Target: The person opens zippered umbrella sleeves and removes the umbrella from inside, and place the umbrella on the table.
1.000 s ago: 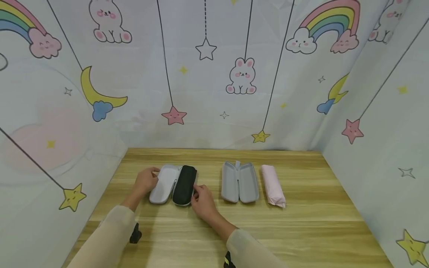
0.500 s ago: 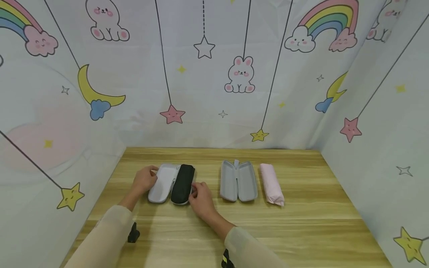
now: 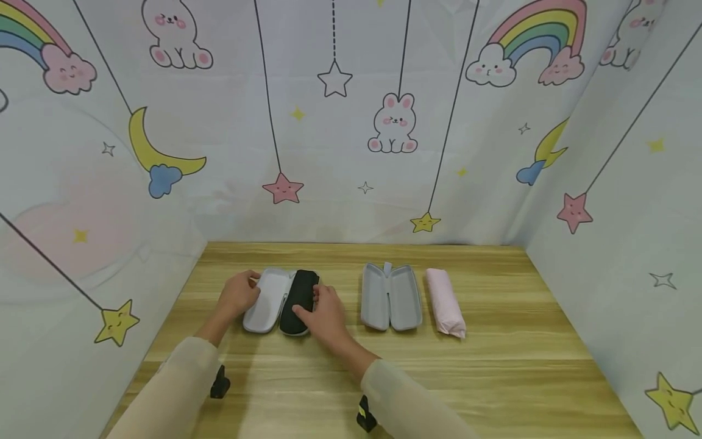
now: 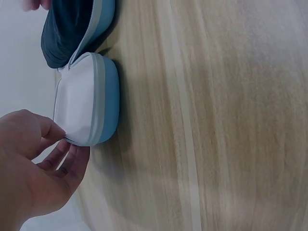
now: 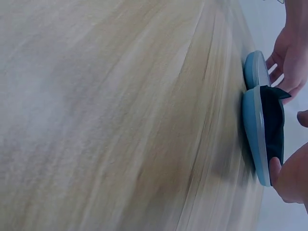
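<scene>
An open zippered hard case (image 3: 267, 302) with a pale inside lies on the left of the table; the left wrist view shows its blue outer shell (image 4: 111, 98). A soft black pouch (image 3: 298, 299) fills its right half. My left hand (image 3: 239, 294) pinches the outer edge of the left half, thumb above and fingers below. Over the pouch's right side is my right hand (image 3: 326, 314), thumb and fingers spread apart. Its thumb rests on the pouch (image 5: 273, 120) in the right wrist view, while another finger stands off it.
A second open grey case (image 3: 391, 299) lies right of centre. Beside it is a long pink wrapped bundle (image 3: 445, 303). White printed curtains (image 3: 351, 152) enclose the back and sides of the wooden table (image 3: 493, 378).
My right hand has gone from the case's right edge to the pouch, its thumb moving left onto it and its fingers spreading. The left hand keeps its hold on the lid edge.
</scene>
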### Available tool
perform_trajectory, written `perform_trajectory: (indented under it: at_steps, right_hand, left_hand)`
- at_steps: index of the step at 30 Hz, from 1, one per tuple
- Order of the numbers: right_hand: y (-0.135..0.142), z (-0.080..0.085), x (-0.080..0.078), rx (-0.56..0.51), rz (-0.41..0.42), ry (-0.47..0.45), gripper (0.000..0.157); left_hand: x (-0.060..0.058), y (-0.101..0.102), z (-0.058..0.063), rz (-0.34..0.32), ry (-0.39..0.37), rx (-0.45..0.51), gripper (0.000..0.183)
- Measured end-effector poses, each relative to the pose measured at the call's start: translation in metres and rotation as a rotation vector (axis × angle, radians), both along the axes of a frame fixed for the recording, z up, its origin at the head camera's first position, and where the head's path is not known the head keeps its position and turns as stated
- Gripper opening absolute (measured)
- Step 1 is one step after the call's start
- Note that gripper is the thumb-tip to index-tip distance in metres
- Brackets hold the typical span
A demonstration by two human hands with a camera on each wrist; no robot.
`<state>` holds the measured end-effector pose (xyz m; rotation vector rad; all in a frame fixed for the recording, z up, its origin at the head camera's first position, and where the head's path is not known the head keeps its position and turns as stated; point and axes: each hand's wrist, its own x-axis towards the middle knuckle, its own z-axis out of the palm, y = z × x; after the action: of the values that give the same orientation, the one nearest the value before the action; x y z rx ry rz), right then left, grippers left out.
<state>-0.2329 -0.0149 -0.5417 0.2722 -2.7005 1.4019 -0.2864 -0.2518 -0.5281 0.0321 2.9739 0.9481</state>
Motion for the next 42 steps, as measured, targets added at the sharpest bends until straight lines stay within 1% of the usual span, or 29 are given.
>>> perform_trajectory:
  at_steps: [4, 7, 11, 17, 20, 24, 27, 29, 35, 37, 42]
  right_hand:
    - [-0.004, 0.004, -0.004, 0.006, 0.003, -0.037, 0.071]
    - [-0.007, 0.004, -0.007, 0.038, -0.002, -0.056, 0.076]
    - [-0.01, 0.003, -0.011, 0.12, -0.009, -0.09, 0.082]
    - [-0.012, 0.002, -0.014, 0.264, 0.002, -0.137, 0.092]
    - [-0.015, 0.006, -0.015, 0.336, 0.01, -0.157, 0.094]
    - [-0.021, 0.009, -0.016, 0.419, 0.016, -0.174, 0.092]
    - [-0.026, 0.009, -0.017, 0.46, 0.002, -0.174, 0.092]
    - [-0.03, 0.012, -0.016, 0.483, -0.012, -0.173, 0.093]
    - [-0.039, 0.016, -0.013, 0.574, -0.041, -0.19, 0.107]
    - [-0.04, 0.015, -0.013, 0.598, -0.045, -0.187, 0.109]
    - [-0.043, 0.01, -0.012, 0.661, -0.045, -0.147, 0.114]
  left_hand:
    - [0.0, 0.0, 0.001, 0.001, 0.004, -0.009, 0.04]
    - [0.0, 0.001, 0.002, 0.003, -0.001, -0.006, 0.04]
    - [0.001, 0.002, 0.003, 0.005, -0.008, -0.001, 0.04]
    - [0.001, 0.005, 0.001, -0.002, 0.003, -0.008, 0.039]
    - [0.001, 0.006, 0.0, 0.0, 0.01, -0.005, 0.038]
    - [-0.001, 0.005, -0.005, 0.004, 0.019, -0.01, 0.037]
    - [-0.003, 0.005, -0.007, 0.006, 0.022, -0.015, 0.037]
    - [-0.003, 0.005, -0.006, 0.007, 0.022, -0.016, 0.036]
    - [-0.001, 0.007, -0.002, 0.014, 0.001, -0.01, 0.037]
    - [-0.001, 0.007, -0.002, 0.019, -0.003, -0.013, 0.037]
    - [-0.001, 0.009, -0.003, 0.006, 0.001, -0.038, 0.038]
